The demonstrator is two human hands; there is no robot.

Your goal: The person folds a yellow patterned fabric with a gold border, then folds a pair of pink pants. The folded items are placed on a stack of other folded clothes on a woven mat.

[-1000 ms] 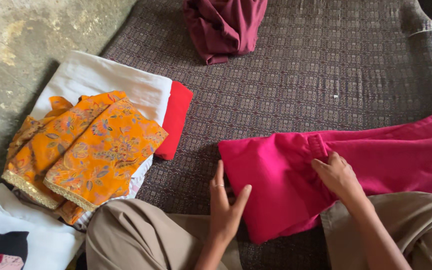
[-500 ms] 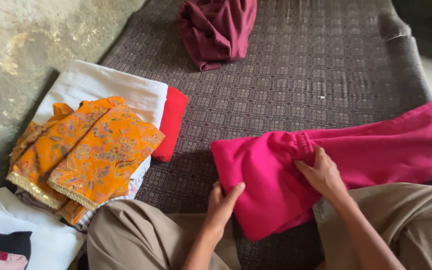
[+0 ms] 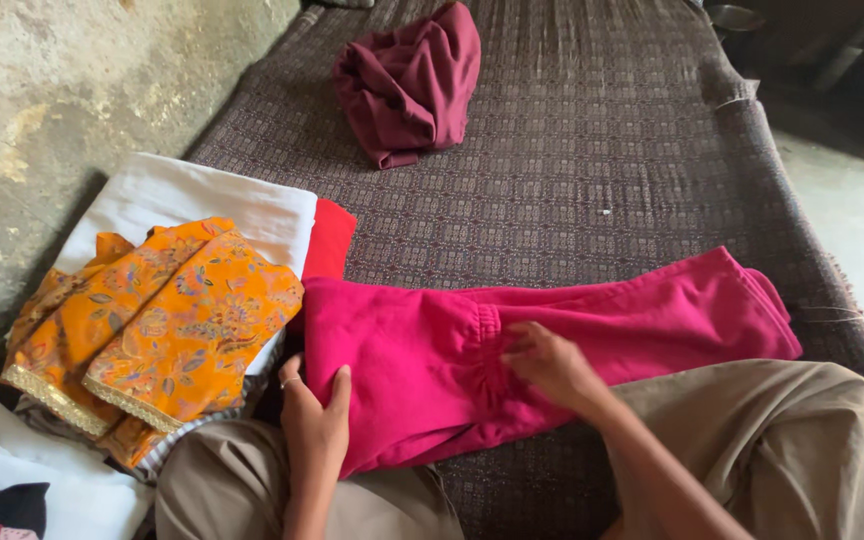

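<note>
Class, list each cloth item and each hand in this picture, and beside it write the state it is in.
Pink trousers: laid flat along the mat, partly folded, under both hands.
Left hand: grip closed on the trousers' near edge.
Right hand: open, pressing on the trousers.
Orange floral garment: folded, on top of a pile.
White cloth: folded, under it.
Red cloth: folded.
Maroon cloth: crumpled heap.

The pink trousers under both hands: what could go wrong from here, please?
1. The left hand grips the pink trousers only at one edge, and the right hand lies flat on the gathered waist, so the fabric may bunch or crease.
2. The trousers lie very close to the red cloth and orange floral garment; shifting them might disturb that folded stack.
</note>
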